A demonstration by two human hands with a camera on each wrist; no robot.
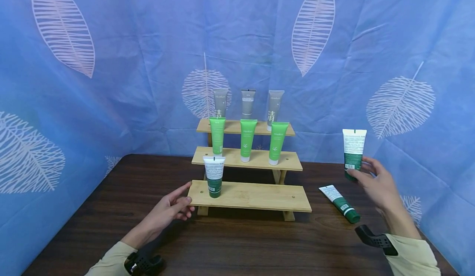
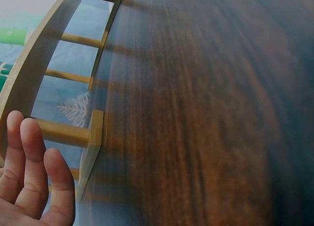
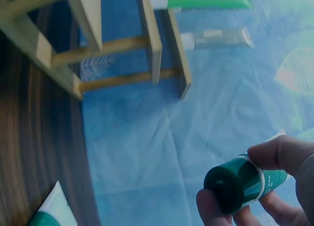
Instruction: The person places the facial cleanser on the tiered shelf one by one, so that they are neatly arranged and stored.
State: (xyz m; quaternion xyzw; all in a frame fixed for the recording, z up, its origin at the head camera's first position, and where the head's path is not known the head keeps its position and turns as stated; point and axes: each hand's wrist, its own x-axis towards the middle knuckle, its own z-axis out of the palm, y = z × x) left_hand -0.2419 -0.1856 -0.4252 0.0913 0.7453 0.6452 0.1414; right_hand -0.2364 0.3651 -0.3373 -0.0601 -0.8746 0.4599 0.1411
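My right hand (image 1: 376,185) holds a green-and-white tube (image 1: 353,148) upright above the table, at the right. In the right wrist view its dark green cap (image 3: 225,186) faces the camera, between thumb and fingers. A second green-and-white tube (image 1: 339,204) lies on the table below that hand. My left hand (image 1: 168,210) grips the left end of the lowest board of a tiered wooden stand (image 1: 256,195), index finger and thumb at its corners. The left wrist view shows three of its fingers (image 2: 32,147) beside the board. Another green-and-white tube (image 1: 214,177) stands on that board's left part.
Three bright green tubes (image 1: 248,138) stand on the middle tier. Three grey tubes (image 1: 275,107) stand on the top tier. A blue cloth (image 1: 148,82) with white leaf prints hangs behind the dark wooden table (image 1: 237,243).
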